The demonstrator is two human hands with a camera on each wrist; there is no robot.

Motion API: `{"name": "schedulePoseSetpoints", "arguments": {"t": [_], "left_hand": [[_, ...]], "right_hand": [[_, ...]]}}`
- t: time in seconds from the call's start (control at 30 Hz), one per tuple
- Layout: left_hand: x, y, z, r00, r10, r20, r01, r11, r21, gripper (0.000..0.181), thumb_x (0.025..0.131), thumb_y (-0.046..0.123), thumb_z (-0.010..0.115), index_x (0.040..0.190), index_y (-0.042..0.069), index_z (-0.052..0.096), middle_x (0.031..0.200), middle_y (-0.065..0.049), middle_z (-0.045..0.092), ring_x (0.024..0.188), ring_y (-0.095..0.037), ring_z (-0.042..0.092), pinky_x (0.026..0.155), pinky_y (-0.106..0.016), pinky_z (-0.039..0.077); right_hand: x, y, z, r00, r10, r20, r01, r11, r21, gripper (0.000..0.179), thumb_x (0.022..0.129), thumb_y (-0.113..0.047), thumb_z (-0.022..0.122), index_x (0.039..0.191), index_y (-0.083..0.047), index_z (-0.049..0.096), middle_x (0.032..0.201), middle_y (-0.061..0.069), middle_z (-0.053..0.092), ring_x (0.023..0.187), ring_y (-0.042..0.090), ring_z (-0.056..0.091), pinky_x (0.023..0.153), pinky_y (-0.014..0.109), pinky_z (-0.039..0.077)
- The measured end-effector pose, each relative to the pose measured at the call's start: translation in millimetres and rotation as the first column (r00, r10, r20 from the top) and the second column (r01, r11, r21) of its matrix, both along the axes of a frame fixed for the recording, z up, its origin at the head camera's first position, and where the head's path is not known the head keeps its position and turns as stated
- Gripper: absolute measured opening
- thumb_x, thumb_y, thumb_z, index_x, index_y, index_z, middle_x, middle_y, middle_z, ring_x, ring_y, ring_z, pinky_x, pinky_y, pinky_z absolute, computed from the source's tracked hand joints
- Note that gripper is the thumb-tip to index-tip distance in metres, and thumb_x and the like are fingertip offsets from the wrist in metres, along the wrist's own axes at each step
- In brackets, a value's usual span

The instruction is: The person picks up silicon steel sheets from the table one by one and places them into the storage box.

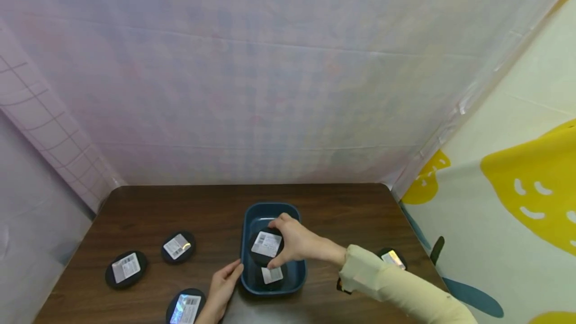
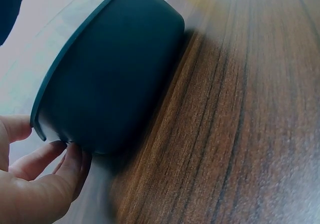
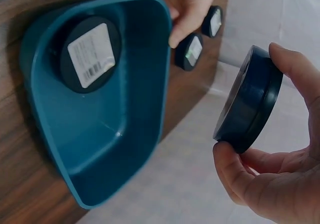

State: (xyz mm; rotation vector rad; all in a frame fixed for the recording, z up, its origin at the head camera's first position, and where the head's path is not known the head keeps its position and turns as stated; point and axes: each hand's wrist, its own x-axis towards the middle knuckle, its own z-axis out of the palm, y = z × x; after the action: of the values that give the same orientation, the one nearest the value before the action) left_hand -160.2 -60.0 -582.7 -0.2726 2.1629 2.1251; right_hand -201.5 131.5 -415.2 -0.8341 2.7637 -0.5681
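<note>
My right hand (image 1: 294,239) grips a flat, round black container (image 1: 266,244) by its edges, thumb on one side and fingers on the other. It is held over the deep blue plastic tray (image 1: 297,276), tilted in the right wrist view, with a white barcode label facing up in the head view. Inside the tray, at the near end, lies a second round black container (image 3: 90,56), label up. My left hand (image 1: 221,286) pinches the tray's left rim; in the left wrist view its fingertips (image 2: 74,156) sit beneath the lip.
Three more labelled round containers lie left of the tray: one far left (image 1: 126,269), one farther back (image 1: 178,247) and one at the front (image 1: 186,307). Another container (image 1: 391,258) is at the right, partly behind my right sleeve. Fabric-covered walls enclose the brown wooden table (image 1: 342,209).
</note>
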Motion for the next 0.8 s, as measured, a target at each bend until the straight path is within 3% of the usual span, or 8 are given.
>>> {"name": "schedulePoseSetpoints", "arguments": {"t": [0.5, 0.8], "left_hand": [[-1.1, 0.6, 0.6, 1.0, 0.005, 0.01, -0.005, 1.0, -0.001, 0.041, 0.095, 0.013, 0.054, 0.123, -0.016, 0.05, 0.124, -0.031, 0.052, 0.119, -0.041, 0.045, 0.099, -0.049, 0.036], [-0.7, 0.7, 0.3, 1.0, 0.005, 0.014, -0.005, 1.0, -0.003, 0.04, 0.095, 0.013, 0.054, 0.123, -0.015, 0.051, 0.125, -0.03, 0.053, 0.118, -0.036, 0.047, 0.098, -0.045, 0.039]], "right_hand": [[0.0, -1, -32.3, 0.998, 0.003, 0.061, -0.007, 0.997, 0.076, 0.078, 0.055, -0.032, 0.09, 0.119, 0.0, 0.057, 0.104, 0.008, 0.053, 0.087, 0.01, 0.05, 0.076, 0.018, 0.046], [1.4, 0, -42.6, 0.995, 0.004, 0.104, -0.017, 0.993, 0.115, 0.077, 0.054, -0.026, 0.091, 0.118, 0.001, 0.057, 0.102, 0.005, 0.051, 0.088, 0.011, 0.049, 0.075, 0.019, 0.045]]}}
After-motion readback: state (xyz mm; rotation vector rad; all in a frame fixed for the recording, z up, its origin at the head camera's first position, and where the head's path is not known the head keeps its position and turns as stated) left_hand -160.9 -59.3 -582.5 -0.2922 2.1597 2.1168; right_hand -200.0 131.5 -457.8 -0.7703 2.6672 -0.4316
